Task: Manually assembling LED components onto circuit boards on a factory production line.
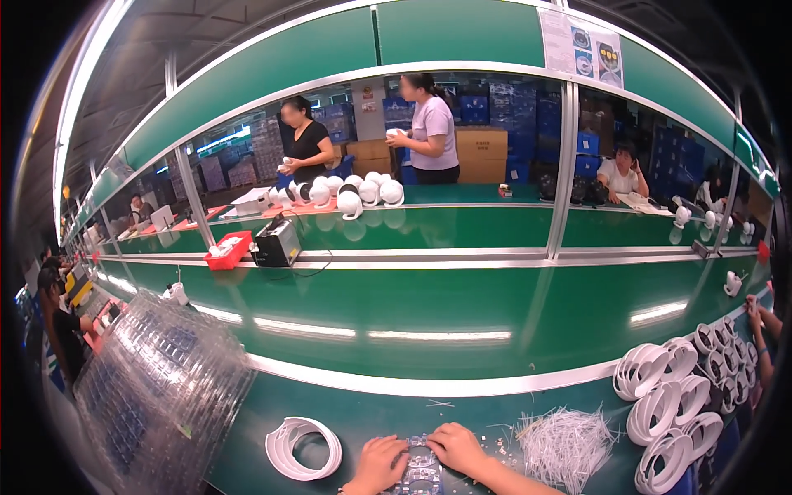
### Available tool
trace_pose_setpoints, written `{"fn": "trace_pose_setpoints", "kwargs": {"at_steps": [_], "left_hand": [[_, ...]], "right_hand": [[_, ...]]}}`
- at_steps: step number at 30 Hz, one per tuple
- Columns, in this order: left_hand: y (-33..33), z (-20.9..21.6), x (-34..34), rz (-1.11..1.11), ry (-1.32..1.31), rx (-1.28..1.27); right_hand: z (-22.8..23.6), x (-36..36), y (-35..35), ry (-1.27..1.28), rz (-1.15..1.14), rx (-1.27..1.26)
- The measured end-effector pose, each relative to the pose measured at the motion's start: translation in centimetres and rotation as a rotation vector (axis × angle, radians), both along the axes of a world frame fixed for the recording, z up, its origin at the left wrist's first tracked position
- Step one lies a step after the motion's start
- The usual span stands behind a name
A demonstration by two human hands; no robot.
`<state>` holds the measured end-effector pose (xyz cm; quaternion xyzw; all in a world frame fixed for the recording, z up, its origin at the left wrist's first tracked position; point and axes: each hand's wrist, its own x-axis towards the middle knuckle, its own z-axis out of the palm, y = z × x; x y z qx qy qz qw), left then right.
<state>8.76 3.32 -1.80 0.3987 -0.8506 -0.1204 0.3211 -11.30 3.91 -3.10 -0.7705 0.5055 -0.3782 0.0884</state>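
While left hand (381, 464) and right hand (457, 450) touch transparent panel (423, 476) edges, bench (371, 412) room lies ahead, grip unclear.

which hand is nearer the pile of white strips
Right. The right hand is to the left of the pile; the left hand is farther left, across the clear plastic part.

A green-topped workbench (371, 410) with a pale edge strip (462, 385) adjoins a glossy green surface (454, 289) reflecting elongated lights. Metal uprights (564, 177) meet green overhead panels (462, 33); printed sheets (606, 54) are mounted right of center. A linear lamp (89, 66) runs upper left. Cardboard cartons (482, 153) and blue bins (511, 111) are stacked beyond.
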Motion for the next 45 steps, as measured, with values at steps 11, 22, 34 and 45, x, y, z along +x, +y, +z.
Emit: {"fn": "trace_pose_setpoints", "kwargs": {"at_steps": [11, 22, 34, 45], "left_hand": [[-0.1, -0.7, 0.3, 0.020, 0.065, 0.025], [-0.2, -0.5, 0.2, 0.012, 0.063, 0.019], [-0.2, -0.5, 0.1, 0.014, 0.045, 0.006], [-0.2, -0.3, 0.0, 0.010, 0.024, 0.005]], "right_hand": [[0.6, -0.1, 1.4, 0.113, 0.009, 0.086], [0.3, -0.3, 1.1, 0.062, 0.034, 0.106], [1.0, -0.6, 0.9, 0.098, 0.092, 0.068], [0.8, -0.5, 0.9, 0.080, 0.077, 0.118]]}}
